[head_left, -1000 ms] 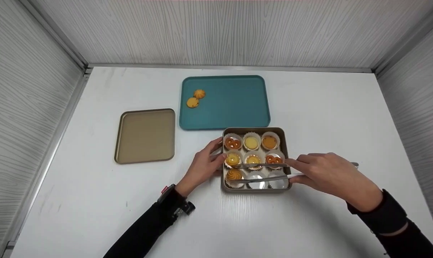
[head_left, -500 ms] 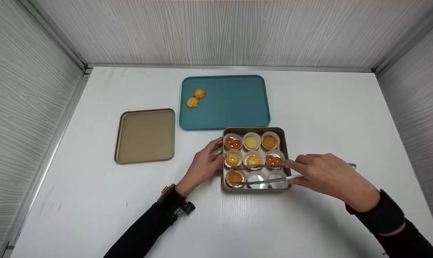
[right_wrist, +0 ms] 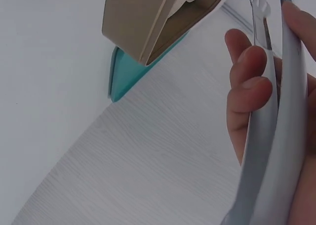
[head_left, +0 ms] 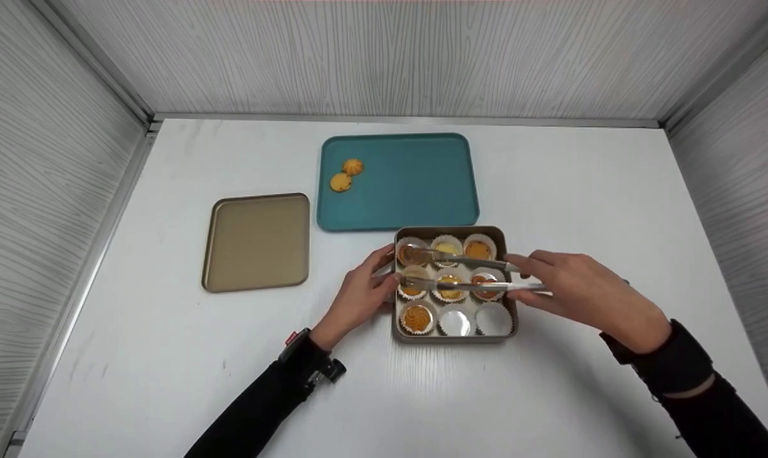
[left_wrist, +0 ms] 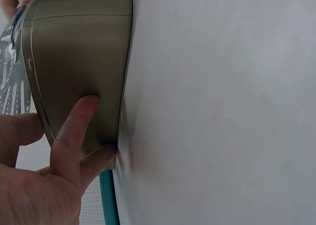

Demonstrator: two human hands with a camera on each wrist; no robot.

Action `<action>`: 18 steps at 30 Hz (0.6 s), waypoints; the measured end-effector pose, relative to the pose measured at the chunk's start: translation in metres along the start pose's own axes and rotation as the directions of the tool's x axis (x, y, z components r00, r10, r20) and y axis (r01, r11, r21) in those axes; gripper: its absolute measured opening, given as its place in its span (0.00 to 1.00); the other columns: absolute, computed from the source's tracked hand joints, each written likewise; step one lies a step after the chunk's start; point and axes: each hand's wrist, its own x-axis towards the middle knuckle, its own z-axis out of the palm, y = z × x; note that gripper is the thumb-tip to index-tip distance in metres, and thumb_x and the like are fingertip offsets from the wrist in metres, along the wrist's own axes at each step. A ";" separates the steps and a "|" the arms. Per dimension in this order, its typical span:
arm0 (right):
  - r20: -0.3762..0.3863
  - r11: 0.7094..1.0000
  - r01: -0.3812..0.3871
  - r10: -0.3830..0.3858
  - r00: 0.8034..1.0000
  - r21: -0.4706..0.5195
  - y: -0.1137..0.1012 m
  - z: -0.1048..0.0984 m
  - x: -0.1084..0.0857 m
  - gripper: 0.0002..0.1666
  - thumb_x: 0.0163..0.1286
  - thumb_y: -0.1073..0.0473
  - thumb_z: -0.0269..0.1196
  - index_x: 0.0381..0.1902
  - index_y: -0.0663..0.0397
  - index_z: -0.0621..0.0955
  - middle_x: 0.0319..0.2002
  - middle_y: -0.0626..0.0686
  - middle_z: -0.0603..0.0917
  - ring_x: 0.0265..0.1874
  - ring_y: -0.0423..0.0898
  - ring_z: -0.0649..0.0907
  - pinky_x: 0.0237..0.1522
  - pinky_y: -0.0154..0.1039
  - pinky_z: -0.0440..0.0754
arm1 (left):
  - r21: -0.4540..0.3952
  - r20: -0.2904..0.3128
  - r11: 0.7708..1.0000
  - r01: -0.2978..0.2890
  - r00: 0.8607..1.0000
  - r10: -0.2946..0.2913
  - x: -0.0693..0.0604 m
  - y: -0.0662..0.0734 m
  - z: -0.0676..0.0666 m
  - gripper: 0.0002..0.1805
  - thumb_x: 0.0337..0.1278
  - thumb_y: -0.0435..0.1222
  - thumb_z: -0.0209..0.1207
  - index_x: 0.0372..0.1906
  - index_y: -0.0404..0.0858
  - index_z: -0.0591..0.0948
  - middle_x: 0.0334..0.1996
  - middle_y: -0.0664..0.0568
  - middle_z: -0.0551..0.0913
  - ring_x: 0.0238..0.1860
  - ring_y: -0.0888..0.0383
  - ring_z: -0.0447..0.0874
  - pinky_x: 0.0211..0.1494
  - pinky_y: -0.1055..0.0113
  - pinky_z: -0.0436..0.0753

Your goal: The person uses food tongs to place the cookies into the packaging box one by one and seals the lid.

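A gold-brown rectangular tin holds paper cups of cookies in rows. The near-row swirl cookie sits at left, beside two cups without cookies. My left hand steadies the tin's left side; in the left wrist view its fingers press the outer wall, with the thumb at the rim. My right hand holds silver tongs over the tin, their arms spread apart. The tong tips overlap the left cups of the far and middle rows; nothing is visibly clamped. In the right wrist view, fingers curl round the tongs' handle.
A teal tray behind the tin bears two cookies near its left side. To the left lies a shallow gold-brown square tray or lid. Wood-grain panels enclose the white table at the back and sides.
My right hand and the tongs have moved away from me, from the near and middle rows up to the middle and far rows. My left hand has stayed on the tin.
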 end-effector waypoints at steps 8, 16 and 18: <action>-0.067 0.985 -0.165 0.168 0.984 0.041 0.024 0.007 0.032 0.29 0.65 0.62 0.73 0.62 0.66 0.80 0.38 0.59 0.86 0.27 0.48 0.83 0.26 0.42 0.85 | 0.004 0.005 1.000 -0.014 1.000 0.014 -0.001 -0.001 0.000 0.34 0.77 0.36 0.58 0.80 0.37 0.62 0.74 0.36 0.68 0.67 0.40 0.77 0.60 0.56 0.85; -0.165 0.979 -0.187 0.172 0.971 -0.078 0.041 0.016 0.077 0.25 0.67 0.55 0.74 0.56 0.64 0.83 0.41 0.62 0.88 0.28 0.56 0.87 0.23 0.51 0.85 | -0.001 0.006 1.000 -0.017 1.000 0.017 0.000 0.000 -0.002 0.34 0.76 0.36 0.58 0.80 0.36 0.62 0.74 0.35 0.68 0.67 0.40 0.77 0.62 0.56 0.84; -0.177 0.972 -0.193 0.168 0.970 -0.132 0.043 0.018 0.089 0.27 0.67 0.51 0.74 0.58 0.61 0.83 0.39 0.62 0.88 0.26 0.56 0.86 0.20 0.52 0.83 | 0.001 0.006 1.000 -0.016 1.000 0.016 0.000 0.000 -0.002 0.34 0.76 0.37 0.58 0.80 0.36 0.62 0.74 0.35 0.68 0.67 0.40 0.77 0.62 0.56 0.84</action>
